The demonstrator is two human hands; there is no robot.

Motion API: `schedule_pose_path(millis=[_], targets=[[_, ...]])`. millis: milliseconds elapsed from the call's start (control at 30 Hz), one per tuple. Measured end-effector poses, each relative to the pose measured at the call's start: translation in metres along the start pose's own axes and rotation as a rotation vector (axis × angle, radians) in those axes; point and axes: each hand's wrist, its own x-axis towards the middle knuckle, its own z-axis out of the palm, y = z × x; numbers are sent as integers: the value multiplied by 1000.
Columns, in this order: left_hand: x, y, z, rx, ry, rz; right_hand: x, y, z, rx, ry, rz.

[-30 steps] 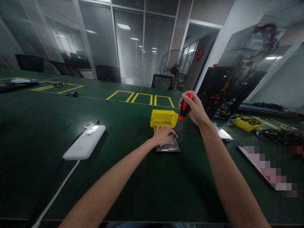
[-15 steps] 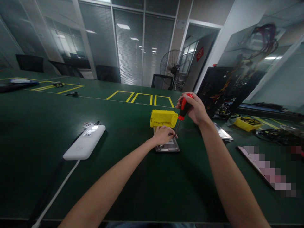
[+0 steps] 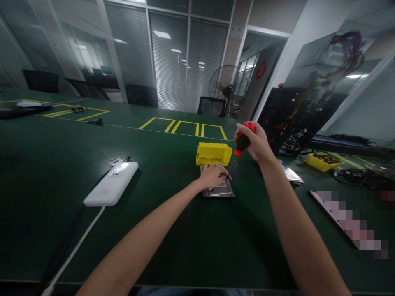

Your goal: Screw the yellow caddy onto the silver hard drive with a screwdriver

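Observation:
My right hand (image 3: 257,144) is closed round the red and black handle of a screwdriver (image 3: 242,142), held nearly upright with its thin shaft slanting down to the left. The tip meets a flat metal hard drive (image 3: 219,190) lying on the green table. My left hand (image 3: 212,175) rests on top of the drive, fingers curled and pinched by the screwdriver tip; what they pinch is too small to make out. A yellow plastic bin (image 3: 213,153) stands just behind the drive.
A white power bank (image 3: 111,184) with a white cable lies at the left. At the right are an open black computer case (image 3: 293,119), a yellow tray of parts (image 3: 321,160), black cables (image 3: 361,174) and flat metal plates (image 3: 290,173). A fan (image 3: 226,84) stands behind.
My right hand has turned slightly on the screwdriver handle, fingers shifting round it. The left hand and the drive have stayed put.

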Motion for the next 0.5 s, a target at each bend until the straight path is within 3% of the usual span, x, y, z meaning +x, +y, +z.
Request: schedule_pose_path(millis=[500], targets=[[1,-3,3,-4,14,8,-2,-9,1,96,-136,33]])
